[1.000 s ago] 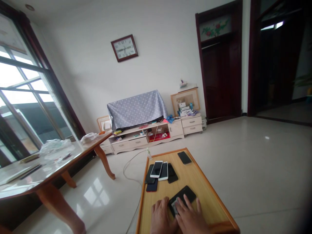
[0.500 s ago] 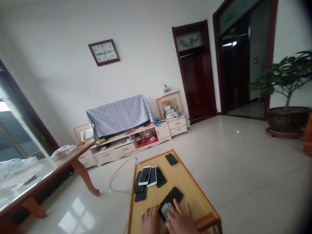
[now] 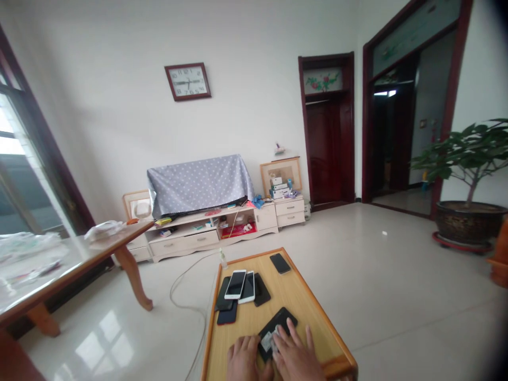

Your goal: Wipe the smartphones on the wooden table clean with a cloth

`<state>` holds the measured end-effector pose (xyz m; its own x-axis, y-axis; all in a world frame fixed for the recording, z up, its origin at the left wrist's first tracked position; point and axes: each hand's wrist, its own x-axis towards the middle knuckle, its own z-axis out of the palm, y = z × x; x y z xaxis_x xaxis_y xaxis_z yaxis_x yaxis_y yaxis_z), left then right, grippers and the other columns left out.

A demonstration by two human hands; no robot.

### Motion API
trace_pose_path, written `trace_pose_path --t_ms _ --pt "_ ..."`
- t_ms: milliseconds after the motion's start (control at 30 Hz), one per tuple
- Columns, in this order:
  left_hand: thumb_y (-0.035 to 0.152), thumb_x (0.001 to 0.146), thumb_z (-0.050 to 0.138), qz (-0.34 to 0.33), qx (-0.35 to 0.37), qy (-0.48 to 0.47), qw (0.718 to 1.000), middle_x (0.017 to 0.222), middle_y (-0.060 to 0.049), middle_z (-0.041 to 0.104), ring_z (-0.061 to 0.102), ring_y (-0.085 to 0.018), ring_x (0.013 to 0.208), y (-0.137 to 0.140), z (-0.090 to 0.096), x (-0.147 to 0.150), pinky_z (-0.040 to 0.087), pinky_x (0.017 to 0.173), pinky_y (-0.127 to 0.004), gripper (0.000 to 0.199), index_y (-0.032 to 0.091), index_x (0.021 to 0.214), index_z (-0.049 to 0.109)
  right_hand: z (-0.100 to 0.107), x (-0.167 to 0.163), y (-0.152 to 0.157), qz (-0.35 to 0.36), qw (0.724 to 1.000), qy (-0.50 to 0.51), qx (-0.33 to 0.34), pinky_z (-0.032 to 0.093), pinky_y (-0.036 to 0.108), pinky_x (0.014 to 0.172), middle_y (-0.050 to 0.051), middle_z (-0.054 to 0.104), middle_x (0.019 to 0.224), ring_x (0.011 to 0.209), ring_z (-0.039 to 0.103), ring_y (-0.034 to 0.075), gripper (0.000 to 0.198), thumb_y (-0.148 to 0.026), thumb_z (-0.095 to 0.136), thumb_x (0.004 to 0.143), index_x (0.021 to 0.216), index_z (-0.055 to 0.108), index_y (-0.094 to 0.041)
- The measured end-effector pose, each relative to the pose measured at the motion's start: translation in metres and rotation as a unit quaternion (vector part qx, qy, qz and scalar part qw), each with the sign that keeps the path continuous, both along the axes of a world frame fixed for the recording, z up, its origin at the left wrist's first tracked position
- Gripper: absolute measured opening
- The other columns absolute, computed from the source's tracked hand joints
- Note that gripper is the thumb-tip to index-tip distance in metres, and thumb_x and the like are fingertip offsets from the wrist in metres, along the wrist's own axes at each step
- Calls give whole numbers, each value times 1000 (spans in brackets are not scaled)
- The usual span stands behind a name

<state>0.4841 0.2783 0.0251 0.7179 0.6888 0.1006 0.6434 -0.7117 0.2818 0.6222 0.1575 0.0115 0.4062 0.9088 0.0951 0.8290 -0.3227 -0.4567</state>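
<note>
A black phone (image 3: 284, 318) lies at a slant on the near part of the small wooden table (image 3: 313, 328). My left hand (image 3: 246, 360) is closed at its lower left edge, fingers curled and thumb beside the lower end. Across the phone's lower half lies my right hand (image 3: 298, 355), some fingers spread. Under its fingertips is a pale, crumpled wipe-like piece (image 3: 267, 341), partly hidden by the fingers. Farther up the table, a white phone (image 3: 235, 284) rests on other phones, beside a second white phone (image 3: 248, 291) and a black one (image 3: 262, 290).
A single dark phone (image 3: 280, 263) lies near the table's far edge, and a small clear bottle (image 3: 223, 258) stands at the far left corner. A cable (image 3: 172, 288) runs over the floor. To the left is a larger table (image 3: 130, 233) with plastic bags.
The camera view has tilted and shifted slightly. My right fingers have moved a little over the phone with the pale piece; my left hand stays at its edge.
</note>
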Motion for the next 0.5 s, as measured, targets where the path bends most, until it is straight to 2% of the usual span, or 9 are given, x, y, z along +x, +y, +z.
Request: trace_pose_path --t_ms 133,200,300,400,500 --pt "39 66 65 -1 -5 -18 1000 117 -6 68 53 -26 116 3 -2 1 33 99 -38 48 26 112 65 2 21 5 -90 995 -40 -6 0 75 110 3 42 151 147 20 38 51 -50 29 98 141 52 -34" --pt "38 64 67 -2 -7 -20 1000 115 -5 68 54 -26 115 6 -5 3 33 98 -38 48 26 111 66 -6 23 9 -78 996 -36 -3 3 74 111 3 42 151 146 23 37 50 -50 33 98 141 52 -35" --pt "37 64 68 -2 -3 -27 1000 112 -4 69 56 -26 112 6 -7 6 35 97 -38 45 27 108 66 -19 17 12 -16 1000 -12 5 6 72 113 0 44 149 143 30 37 45 -50 42 95 138 53 -42" --pt "36 70 65 -21 6 -58 998 112 -4 69 57 -24 109 1 -5 7 36 95 -37 40 28 110 65 -18 20 10 20 999 -15 25 2 71 113 -1 46 148 144 28 35 44 -50 37 97 138 53 -44" --pt "33 69 66 -19 10 -89 996 112 -5 68 56 -25 109 -5 1 9 36 96 -38 41 26 110 64 -6 37 10 -38 998 -41 26 -5 72 111 2 44 150 147 20 36 50 -51 29 99 140 53 -36"
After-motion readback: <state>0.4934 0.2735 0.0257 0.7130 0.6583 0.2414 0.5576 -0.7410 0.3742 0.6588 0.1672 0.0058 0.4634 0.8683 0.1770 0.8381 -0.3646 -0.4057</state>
